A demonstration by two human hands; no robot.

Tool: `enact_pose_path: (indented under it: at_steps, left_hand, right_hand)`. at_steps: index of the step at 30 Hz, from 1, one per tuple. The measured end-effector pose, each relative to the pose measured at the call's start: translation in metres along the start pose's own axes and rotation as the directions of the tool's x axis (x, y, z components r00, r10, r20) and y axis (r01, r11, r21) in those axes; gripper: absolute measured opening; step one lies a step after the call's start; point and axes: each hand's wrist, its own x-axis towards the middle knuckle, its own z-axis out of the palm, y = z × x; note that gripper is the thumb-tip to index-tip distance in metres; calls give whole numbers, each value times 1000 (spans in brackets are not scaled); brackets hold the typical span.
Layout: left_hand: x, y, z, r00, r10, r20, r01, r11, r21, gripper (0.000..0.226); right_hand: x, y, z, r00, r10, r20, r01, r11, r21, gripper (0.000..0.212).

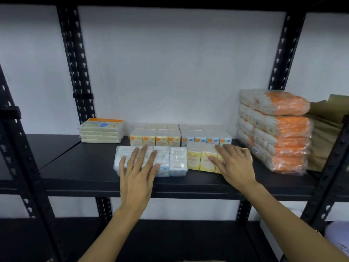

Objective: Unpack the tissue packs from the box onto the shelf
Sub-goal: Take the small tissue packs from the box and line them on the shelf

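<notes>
Both hands lie flat with fingers spread, gripping nothing — the left hand (138, 173) presses on a white-and-blue tissue pack (151, 160) at the front of the black shelf (85, 167), the right hand (233, 164) on a yellow tissue pack (201, 157) touching it on the right. Behind them stand two more rows of small packs (180, 136) — a flat stack (102, 130) sits back left, and orange-and-white bundles (273, 129) pile up at the right.

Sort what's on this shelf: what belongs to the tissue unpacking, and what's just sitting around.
Job:
blue pack under left hand
yellow pack under right hand
shelf

Lying about:
orange stack
flat stack
brown paper
</notes>
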Motion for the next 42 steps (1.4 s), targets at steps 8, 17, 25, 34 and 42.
enact_pose_path:
  at_steps: [8,17,25,34,42]
  left_hand:
    - [-31,1,-15,992,101,-72,-100,995,26,38]
    - [73,-12,-14,788,5,616,50,996,-73,86]
    - [56,-14,-6,869,7,494,51,993,-105,97]
    - [45,-15,6,902,-18,432,22,1000,-4,93]
    - [8,-1,-2,950,-18,311,0,998,58,75]
  right_hand:
    - [-3,-3,0,998,15,-69,-15,1000,3,57]
    - [-6,-3,3,993,26,-115,-19,998,57,57]
    - [-55,-35,2,971,38,-235,-21,997,74,51]
    - [-46,-25,-25,953,16,-302,19,994,112,40]
    - [49,-10,-30,915,236,327,-275,958,76,51]
